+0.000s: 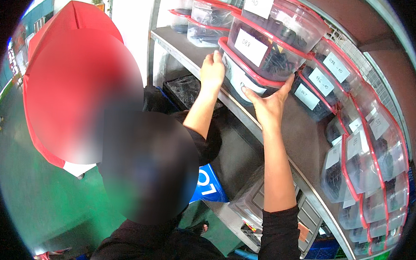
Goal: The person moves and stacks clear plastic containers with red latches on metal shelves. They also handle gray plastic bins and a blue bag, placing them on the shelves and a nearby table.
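A stack of three clear plastic boxes with red lids and white labels stands on a grey metal shelf [305, 134]. The lowest box [240, 78] holds dark small parts. My left hand [213, 70] presses flat against that box's left end. My right hand [269, 105] grips its front right corner, with the thumb raised against the middle box [267, 51]. Both bare forearms reach up to the shelf, and the right one comes out of a black sleeve.
Several more red-lidded boxes [364, 155] with labels line the shelf to the right, and others [199, 18] sit at its far end. Below are a black tray [186, 89], a blue sign [210, 183] and a grey drawer unit [255, 206]. The floor [33, 201] is green.
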`<action>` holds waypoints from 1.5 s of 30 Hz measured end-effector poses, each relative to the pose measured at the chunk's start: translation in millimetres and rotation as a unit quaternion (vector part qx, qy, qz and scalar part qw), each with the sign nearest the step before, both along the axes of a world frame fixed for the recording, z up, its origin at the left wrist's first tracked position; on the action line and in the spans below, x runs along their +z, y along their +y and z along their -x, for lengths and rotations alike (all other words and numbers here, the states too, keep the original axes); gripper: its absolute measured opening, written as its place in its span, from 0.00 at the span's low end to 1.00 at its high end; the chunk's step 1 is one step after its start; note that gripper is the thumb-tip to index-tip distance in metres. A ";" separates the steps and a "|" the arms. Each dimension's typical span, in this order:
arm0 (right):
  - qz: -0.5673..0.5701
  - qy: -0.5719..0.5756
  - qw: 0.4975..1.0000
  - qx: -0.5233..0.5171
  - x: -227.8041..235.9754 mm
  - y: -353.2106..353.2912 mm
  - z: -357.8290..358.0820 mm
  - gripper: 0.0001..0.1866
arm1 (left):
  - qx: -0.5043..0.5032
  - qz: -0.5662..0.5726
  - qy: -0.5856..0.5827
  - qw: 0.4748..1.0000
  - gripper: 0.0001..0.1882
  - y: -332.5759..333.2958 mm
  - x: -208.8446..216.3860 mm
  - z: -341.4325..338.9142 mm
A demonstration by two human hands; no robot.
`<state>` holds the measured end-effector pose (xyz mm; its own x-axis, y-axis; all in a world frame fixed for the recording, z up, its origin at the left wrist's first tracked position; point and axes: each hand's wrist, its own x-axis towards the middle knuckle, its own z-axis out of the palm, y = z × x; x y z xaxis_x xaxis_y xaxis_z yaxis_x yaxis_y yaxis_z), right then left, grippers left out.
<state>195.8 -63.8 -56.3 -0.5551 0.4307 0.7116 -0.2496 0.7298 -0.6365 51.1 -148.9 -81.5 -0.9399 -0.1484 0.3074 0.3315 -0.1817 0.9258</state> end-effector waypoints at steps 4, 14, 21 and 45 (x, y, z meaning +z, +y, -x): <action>0.013 -0.017 1.000 -0.014 6.8 -11.2 -1.2 0.68 | -0.020 0.010 0.002 1.000 0.29 0.9 9.2 35.2; 0.182 -0.074 0.957 0.215 11.5 50.7 -34.1 0.59 | -0.005 -0.024 0.094 0.995 0.21 -28.7 7.9 -64.4; 0.206 -0.092 0.952 0.209 18.0 53.6 -43.0 0.57 | -0.020 0.002 0.178 0.984 0.20 -34.5 -2.4 -78.5; 0.106 -0.050 0.988 0.097 14.1 50.5 -55.0 0.62 | -0.120 -0.017 0.095 0.988 0.26 -32.0 1.6 -43.7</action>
